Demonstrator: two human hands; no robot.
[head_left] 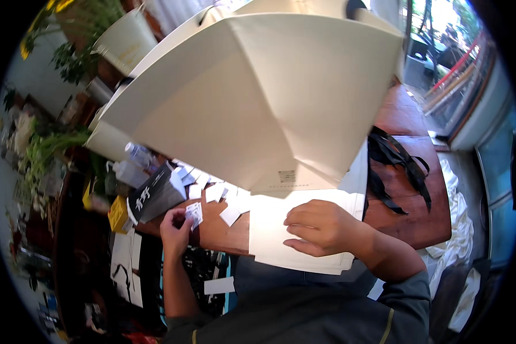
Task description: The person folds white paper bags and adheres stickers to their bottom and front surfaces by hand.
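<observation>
Well, left hand (176, 228): pinching printed white paper (195, 215), eight o'clock.
Right hand (321, 227): half-curled over pale sheets (268, 229), four o'clock; grip, I can't tell.
Cream panel (212, 97): twelve; I'd best steady it.

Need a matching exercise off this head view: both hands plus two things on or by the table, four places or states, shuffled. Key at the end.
1. Left hand
2. Right hand
3. Black ribbons
4. Yellow box

A. Over the cream board
B. Left of the dark bag
C. Pinching a small white slip
D. Right part of the wooden table

Pairs: 1-C, 2-A, 3-D, 4-B
</observation>
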